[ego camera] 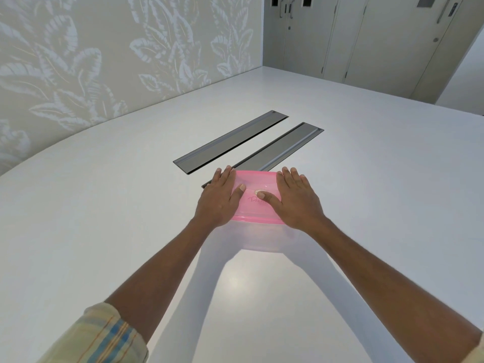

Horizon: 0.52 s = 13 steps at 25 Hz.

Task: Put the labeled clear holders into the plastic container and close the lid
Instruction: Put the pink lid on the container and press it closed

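Observation:
A clear plastic container (262,238) stands on the white table, with its pink translucent lid (258,205) lying on top. My left hand (218,199) rests flat on the lid's left side, fingers spread. Flat on the lid's right side lies my right hand (296,199), its thumb near a small round mark and some handwriting at the lid's centre. Both palms press down on the lid. No clear holders show outside the container; what is inside is too faint to make out.
Two long grey metal cable hatches (230,141) (285,146) are set flush in the white table (104,218) just beyond the container. A leaf-patterned wall runs along the left. Grey cabinet doors (379,40) stand at the far end.

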### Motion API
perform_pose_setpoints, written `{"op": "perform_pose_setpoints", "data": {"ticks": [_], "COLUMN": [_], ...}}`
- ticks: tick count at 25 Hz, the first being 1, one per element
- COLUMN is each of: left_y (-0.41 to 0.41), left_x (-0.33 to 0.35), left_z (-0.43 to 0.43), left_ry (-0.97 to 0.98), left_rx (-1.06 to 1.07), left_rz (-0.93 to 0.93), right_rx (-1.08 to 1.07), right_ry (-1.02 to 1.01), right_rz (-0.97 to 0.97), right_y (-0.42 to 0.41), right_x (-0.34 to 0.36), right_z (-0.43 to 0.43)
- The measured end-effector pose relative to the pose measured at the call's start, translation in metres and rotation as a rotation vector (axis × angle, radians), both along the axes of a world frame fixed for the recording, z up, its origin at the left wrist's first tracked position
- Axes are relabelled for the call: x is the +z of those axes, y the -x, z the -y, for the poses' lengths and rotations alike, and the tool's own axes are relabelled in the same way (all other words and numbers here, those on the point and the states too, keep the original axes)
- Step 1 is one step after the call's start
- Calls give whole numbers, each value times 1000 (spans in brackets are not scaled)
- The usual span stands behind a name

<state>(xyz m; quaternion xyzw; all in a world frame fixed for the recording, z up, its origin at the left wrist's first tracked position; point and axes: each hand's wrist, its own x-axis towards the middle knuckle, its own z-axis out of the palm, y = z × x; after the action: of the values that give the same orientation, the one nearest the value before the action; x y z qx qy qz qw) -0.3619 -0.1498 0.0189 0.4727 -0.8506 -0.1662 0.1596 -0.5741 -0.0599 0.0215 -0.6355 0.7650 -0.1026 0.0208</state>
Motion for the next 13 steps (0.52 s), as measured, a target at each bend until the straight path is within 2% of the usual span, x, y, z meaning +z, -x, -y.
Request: {"op": "perform_pose_setpoints", "data": {"ticks": [13], "left_y": [0], "left_x": [-2], "left_z": [4], "left_ry": [-14], "left_rx": [11], "left_rz": [25], "right_rx": [1], "right_ry": [-12], "right_rz": [21], "right_y": [-2], "right_x": [3], "right_z": [1]}}
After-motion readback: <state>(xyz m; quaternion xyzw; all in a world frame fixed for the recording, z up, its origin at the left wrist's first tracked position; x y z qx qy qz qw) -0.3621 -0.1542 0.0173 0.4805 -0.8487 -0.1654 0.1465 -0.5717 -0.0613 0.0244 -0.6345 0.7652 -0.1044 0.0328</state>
